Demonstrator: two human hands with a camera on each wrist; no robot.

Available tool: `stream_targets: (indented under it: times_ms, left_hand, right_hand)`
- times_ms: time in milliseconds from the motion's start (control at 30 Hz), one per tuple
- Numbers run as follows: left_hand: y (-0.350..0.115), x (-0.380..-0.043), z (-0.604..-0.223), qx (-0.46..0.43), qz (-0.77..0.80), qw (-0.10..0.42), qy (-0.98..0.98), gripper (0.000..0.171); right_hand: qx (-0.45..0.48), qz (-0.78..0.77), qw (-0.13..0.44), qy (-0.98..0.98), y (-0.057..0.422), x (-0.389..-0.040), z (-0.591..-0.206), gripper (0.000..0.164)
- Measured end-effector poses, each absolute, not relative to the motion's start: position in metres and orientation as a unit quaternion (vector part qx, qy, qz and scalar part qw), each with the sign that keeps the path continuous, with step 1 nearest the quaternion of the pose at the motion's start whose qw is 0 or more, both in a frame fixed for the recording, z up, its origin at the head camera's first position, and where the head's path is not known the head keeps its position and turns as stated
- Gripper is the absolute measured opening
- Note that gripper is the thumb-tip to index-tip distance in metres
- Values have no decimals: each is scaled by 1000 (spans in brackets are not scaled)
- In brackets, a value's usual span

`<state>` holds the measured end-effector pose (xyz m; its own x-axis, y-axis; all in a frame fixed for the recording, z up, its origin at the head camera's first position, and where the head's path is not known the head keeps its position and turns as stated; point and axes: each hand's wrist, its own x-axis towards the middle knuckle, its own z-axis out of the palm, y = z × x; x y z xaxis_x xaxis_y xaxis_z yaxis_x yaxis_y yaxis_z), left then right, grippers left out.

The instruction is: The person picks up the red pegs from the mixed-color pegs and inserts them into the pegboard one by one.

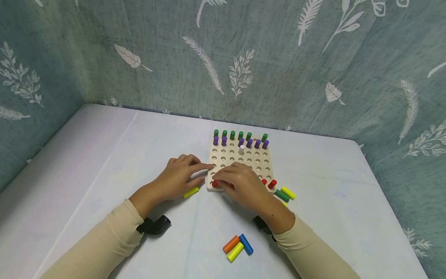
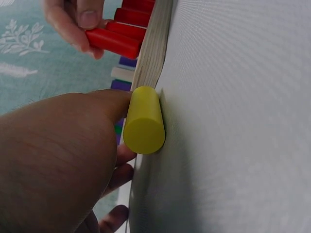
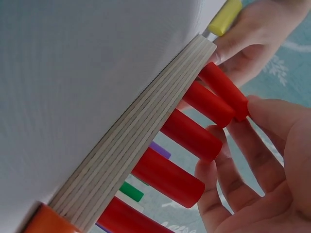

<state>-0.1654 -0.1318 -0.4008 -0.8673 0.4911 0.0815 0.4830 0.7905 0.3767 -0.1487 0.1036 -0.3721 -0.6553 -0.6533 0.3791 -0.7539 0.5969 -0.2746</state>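
Note:
A wooden peg board (image 1: 227, 154) lies flat on the table. Green pegs (image 1: 232, 135) and purple pegs (image 1: 249, 143) stand along its far rows, with one white peg (image 1: 241, 149) in front of them. Red pegs (image 3: 167, 177) line the near edge. My right hand (image 1: 244, 186) pinches the red peg (image 3: 224, 91) at the near left corner between thumb and finger; its lower end meets the board. My left hand (image 1: 179, 176) lies with the index finger extended to the board's left edge. Beside its thumb rests a loose yellow peg (image 2: 144, 121).
Loose orange (image 1: 231, 244), yellow (image 1: 235, 252) and blue (image 1: 246, 244) pegs lie together in front of the board. More loose pegs, green (image 1: 282, 195) and yellow (image 1: 288, 193), lie off its near right corner. A leaf-patterned cloth (image 1: 167, 69) hangs behind the table.

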Motion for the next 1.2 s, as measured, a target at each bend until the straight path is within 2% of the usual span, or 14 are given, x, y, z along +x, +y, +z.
stream_targets:
  times_ms: [1200]
  left_hand:
    - [-132,-166,-402,261,202,8,944,48]
  right_hand:
    - [411,218,126,-876,104,-150,-374,22]
